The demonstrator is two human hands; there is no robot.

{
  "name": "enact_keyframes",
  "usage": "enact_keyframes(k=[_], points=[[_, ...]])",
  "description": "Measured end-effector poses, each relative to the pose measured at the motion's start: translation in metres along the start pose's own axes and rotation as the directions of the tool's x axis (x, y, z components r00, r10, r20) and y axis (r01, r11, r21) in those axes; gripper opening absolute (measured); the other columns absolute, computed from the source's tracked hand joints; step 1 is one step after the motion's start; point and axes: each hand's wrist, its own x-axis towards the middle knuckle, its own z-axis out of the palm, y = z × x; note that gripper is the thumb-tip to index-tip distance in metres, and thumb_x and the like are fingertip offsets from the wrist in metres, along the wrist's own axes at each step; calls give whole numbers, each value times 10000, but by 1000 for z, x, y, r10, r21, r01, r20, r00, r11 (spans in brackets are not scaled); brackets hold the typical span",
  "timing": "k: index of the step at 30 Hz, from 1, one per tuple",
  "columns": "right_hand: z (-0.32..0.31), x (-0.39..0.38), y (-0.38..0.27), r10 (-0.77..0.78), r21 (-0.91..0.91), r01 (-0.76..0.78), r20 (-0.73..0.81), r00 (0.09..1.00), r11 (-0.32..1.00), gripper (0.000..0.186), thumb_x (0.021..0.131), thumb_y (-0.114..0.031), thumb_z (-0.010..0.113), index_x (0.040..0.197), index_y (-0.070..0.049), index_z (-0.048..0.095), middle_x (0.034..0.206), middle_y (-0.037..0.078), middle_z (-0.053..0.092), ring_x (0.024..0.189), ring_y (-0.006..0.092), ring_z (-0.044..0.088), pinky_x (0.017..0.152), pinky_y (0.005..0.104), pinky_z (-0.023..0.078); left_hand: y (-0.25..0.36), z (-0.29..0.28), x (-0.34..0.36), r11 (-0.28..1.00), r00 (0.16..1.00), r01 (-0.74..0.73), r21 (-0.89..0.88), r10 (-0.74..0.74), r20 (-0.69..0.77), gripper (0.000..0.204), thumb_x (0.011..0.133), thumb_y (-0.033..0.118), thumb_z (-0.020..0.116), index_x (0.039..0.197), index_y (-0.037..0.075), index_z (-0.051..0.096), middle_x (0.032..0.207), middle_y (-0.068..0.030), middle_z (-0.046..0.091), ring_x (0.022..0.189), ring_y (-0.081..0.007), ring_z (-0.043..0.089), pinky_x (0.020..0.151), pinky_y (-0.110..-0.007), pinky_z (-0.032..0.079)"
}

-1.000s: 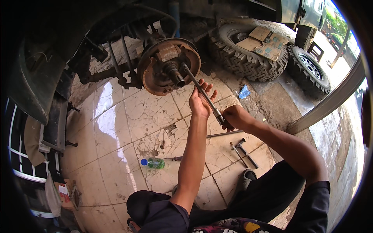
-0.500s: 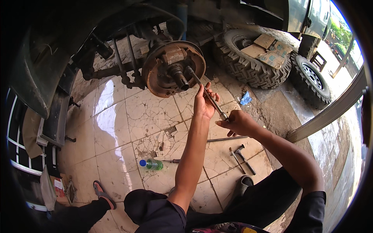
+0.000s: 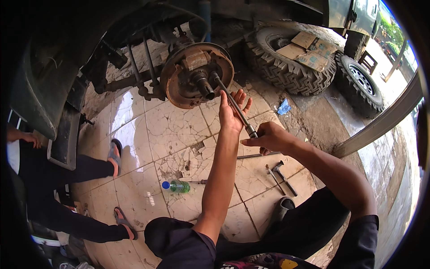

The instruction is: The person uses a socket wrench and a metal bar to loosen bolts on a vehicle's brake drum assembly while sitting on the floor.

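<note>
A long metal socket extension bar slopes from the rusty brake backing plate down to my right hand. My right hand is closed around the bar's near end, with the thumb pointing left. Under the bar is my left hand, palm up; its fingers are spread and the bar lies across it, ungripped. The bar's far end meets the brake assembly just right of the protruding hub spindle. What it sits on there is too small to tell.
A large knobby tyre with cardboard on top lies back right, beside a tyre on a rim. A hammer, a thin rod and a green bottle lie on cracked tiles. At left stands another person.
My left hand's fingers have opened away from the bar. My right hand has shifted slightly left with the bar's end. The other person has stepped further into view at left.
</note>
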Motion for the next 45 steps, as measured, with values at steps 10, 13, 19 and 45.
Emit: enact_keyframes(k=[10, 13, 19, 45], points=[[11, 5, 20, 38, 261, -29, -30, 999, 965, 473, 912, -356, 550, 946, 115, 559, 821, 145, 640, 625, 183, 653, 563, 283, 554, -18, -30, 17, 987, 990, -133, -92, 127, -67, 209, 958, 212, 482, 856, 31, 511, 728, -47, 550, 666, -147, 565, 859, -397, 540], [7, 11, 20, -33, 184, 19, 72, 997, 983, 397, 901, -290, 577, 953, 103, 564, 779, 136, 630, 616, 170, 642, 566, 277, 547, -15, -40, 29, 978, 991, -135, -156, 130, -42, 260, 976, 214, 418, 838, 20, 522, 718, -68, 581, 637, -164, 583, 845, -401, 537], [6, 9, 22, -36, 141, 39, -30, 999, 989, 391, 876, -309, 617, 886, 81, 592, 781, 106, 632, 615, 158, 630, 564, 287, 547, -11, -14, 5, 988, 977, -48, 145, 77, -198, 304, 888, 431, 570, 815, 135, 559, 785, 24, 615, 743, -105, 583, 792, -393, 491], [13, 4, 7, -32, 270, 21, 36, 999, 963, 467, 847, -367, 664, 940, 84, 584, 718, 84, 608, 594, 152, 623, 530, 260, 500, 3, -15, 12, 1000, 1000, -2, 9, 2, -14, 300, 973, 329, 420, 885, 85, 571, 764, -17, 614, 603, -140, 534, 721, -357, 481]])
